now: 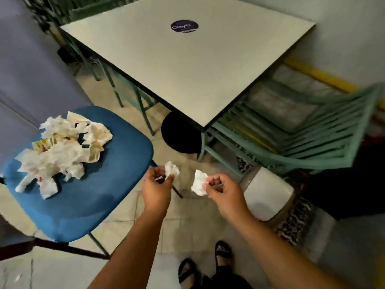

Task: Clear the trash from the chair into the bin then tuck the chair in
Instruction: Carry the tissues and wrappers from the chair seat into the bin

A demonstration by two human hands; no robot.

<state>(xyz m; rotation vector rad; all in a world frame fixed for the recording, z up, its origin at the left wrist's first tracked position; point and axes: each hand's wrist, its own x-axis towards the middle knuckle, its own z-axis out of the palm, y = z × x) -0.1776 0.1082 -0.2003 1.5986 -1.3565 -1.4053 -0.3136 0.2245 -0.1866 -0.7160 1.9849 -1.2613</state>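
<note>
Fingers of left hand [156, 185] and right hand [221, 189] each pinch a crumpled tissue wad [172, 169], [199, 182], held between blue chair [83, 184] and white bin [268, 197], so best swing both over bin before letting go, most trash pile [62, 151] sits on seat.

Crumpled trash [60, 151] on chair [100, 197], seemingly paper
</note>
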